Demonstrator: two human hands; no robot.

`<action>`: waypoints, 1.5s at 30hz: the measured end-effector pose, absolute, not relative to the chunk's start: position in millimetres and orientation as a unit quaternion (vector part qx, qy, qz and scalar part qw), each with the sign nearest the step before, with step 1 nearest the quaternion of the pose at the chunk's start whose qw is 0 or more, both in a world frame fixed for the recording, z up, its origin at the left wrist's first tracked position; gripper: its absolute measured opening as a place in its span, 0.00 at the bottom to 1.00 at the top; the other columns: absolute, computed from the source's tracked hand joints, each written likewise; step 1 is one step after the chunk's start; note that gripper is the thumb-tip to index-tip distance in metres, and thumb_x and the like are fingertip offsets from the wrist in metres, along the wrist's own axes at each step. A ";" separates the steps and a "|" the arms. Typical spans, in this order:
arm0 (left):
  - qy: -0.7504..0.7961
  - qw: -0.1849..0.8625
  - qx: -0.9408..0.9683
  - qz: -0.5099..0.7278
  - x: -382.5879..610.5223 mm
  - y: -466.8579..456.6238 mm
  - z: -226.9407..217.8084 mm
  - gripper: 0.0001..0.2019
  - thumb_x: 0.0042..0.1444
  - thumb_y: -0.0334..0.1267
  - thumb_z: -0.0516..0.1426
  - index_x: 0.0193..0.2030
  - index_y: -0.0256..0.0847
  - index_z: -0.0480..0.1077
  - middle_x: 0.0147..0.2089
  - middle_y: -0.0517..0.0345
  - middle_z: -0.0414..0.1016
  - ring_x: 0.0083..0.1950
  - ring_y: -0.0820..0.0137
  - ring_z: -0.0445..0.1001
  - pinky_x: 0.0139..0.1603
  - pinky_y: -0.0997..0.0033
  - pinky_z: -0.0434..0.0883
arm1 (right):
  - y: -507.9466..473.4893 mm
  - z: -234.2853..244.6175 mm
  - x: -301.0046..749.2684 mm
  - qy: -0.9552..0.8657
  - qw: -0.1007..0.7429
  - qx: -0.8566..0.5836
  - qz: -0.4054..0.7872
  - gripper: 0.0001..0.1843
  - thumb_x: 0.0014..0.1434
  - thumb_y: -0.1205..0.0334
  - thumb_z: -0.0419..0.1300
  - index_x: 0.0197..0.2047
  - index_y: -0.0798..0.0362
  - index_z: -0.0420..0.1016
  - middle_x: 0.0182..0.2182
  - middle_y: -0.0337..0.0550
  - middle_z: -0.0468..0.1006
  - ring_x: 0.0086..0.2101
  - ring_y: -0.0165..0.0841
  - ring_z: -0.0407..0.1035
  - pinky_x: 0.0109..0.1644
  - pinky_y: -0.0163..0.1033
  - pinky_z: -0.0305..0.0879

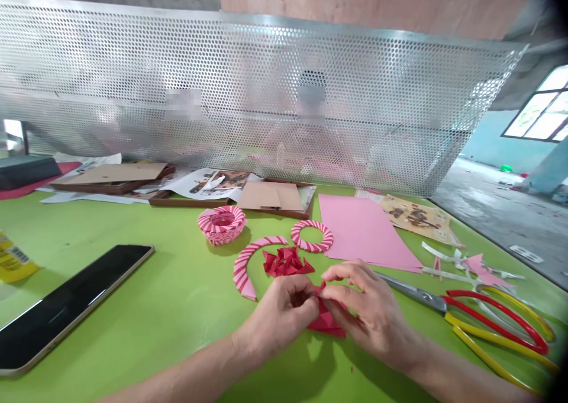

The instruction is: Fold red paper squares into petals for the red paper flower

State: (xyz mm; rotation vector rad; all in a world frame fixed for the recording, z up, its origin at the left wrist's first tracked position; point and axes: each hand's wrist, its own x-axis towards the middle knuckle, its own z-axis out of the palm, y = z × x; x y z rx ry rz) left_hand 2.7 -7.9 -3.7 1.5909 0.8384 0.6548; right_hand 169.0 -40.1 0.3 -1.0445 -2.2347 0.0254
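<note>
My left hand (pixel 288 299) and my right hand (pixel 366 302) meet fingertip to fingertip over the green table. Both are pinched on a small red paper piece (pixel 322 286), mostly hidden by the fingers. Flat red paper (pixel 328 323) lies just under them. Beyond my left hand sits a pile of folded red paper pieces (pixel 287 261). Around that pile are a curved pink-and-red striped paper strip (pixel 245 265) and a striped paper ring (pixel 312 236). Farther back stands a small round striped paper basket (pixel 222 224).
Scissors (pixel 444 303) with red and yellow handles lie at right, near pink sheets (pixel 366 231) and paper scraps (pixel 481 267). A phone (pixel 75 302) rests at left. Brown trays and boards (pixel 270 196) line the back before a perforated metal screen (pixel 248 101).
</note>
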 end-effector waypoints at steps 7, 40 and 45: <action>0.353 0.600 0.662 0.277 6.3 -10.6 -1.3 0.07 0.48 0.32 0.50 0.25 0.32 0.65 0.22 0.59 0.65 0.24 0.73 0.63 0.26 0.73 0.61 | -37.6 -3.9 169.5 -0.848 0.335 -0.411 0.027 0.05 0.57 0.68 0.52 0.37 0.54 0.67 0.37 0.44 0.69 0.37 0.33 0.63 0.40 0.40 0.59; 0.388 0.558 0.663 0.315 7.2 -10.1 -2.4 0.08 0.48 0.34 0.52 0.24 0.33 0.68 0.20 0.61 0.65 0.21 0.76 0.62 0.22 0.77 0.59 | -35.0 0.6 161.6 -0.679 0.400 -0.498 0.362 0.04 0.55 0.64 0.54 0.32 0.55 0.65 0.24 0.37 0.68 0.25 0.27 0.61 0.27 0.31 0.59; 0.360 0.603 0.647 0.298 5.2 -7.2 -2.6 0.10 0.50 0.37 0.52 0.25 0.33 0.70 0.19 0.61 0.66 0.21 0.75 0.63 0.23 0.76 0.61 | -32.6 -3.2 162.6 -0.694 0.413 -0.481 0.342 0.05 0.56 0.64 0.52 0.31 0.56 0.66 0.24 0.37 0.68 0.25 0.28 0.61 0.28 0.31 0.59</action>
